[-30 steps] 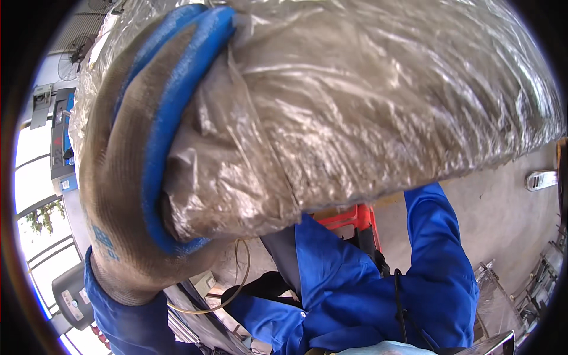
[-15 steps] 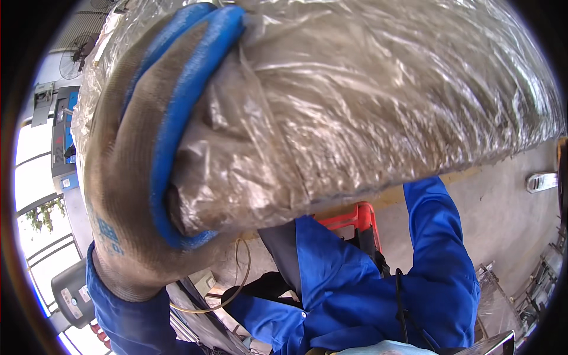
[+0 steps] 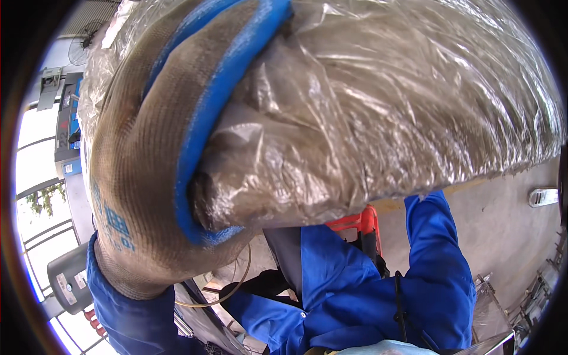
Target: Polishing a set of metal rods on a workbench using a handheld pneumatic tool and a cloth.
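My left hand (image 3: 148,177), in a brown knit glove with blue rubber fingers, is clamped over the end of a large bundle (image 3: 384,106) wrapped in crinkled clear plastic. The bundle is grey-brown and held very close, filling the upper picture. My blue left sleeve (image 3: 118,319) comes up from the lower left. On the right, another blue sleeve (image 3: 441,248) rises from a blue work jacket (image 3: 337,296) to the bundle's underside. The hand at its end is hidden behind the bundle.
A red frame (image 3: 355,222) stands on the concrete floor (image 3: 509,236) beneath the bundle. Metal racks (image 3: 532,296) line the right rim. At left are bright windows with rails (image 3: 41,236), a grey box (image 3: 68,275) and a wall fan (image 3: 80,50).
The bundle and my gloved left hand have come slightly closer and shifted right. The grip is the same.
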A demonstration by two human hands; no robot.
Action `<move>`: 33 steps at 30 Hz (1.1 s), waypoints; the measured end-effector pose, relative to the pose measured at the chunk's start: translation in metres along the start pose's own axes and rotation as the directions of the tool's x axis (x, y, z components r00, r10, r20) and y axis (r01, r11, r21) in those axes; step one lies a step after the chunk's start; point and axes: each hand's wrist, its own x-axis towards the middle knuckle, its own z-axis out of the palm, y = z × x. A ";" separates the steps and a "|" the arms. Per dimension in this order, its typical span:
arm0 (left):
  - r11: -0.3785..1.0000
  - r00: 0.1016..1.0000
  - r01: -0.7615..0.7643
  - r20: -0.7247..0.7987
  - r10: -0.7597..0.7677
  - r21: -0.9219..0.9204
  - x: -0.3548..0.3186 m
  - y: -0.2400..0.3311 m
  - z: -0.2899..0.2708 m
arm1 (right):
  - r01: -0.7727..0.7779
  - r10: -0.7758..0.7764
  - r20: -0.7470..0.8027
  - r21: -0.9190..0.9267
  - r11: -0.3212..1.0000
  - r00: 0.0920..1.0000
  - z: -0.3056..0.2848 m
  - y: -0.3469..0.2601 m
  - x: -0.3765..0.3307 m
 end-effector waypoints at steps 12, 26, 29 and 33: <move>0.974 0.986 0.167 0.003 -0.169 -0.153 -0.003 0.003 0.013 | -0.247 -0.247 -0.059 0.008 -0.969 0.967 -0.089 0.009 0.050; 0.999 0.885 0.007 -0.464 -0.031 -0.052 -0.218 0.191 0.050 | 0.813 0.475 0.714 -0.582 -0.004 0.514 0.204 0.321 -0.317; 0.966 0.933 0.254 -0.279 -0.229 0.056 -0.363 0.268 0.047 | 0.708 0.776 0.590 -0.645 0.288 0.222 0.240 0.328 -0.391; 0.539 0.548 0.837 -0.146 -0.824 0.100 -0.538 0.349 0.041 | 0.511 0.940 0.267 -0.790 0.339 -0.211 0.286 0.315 -0.431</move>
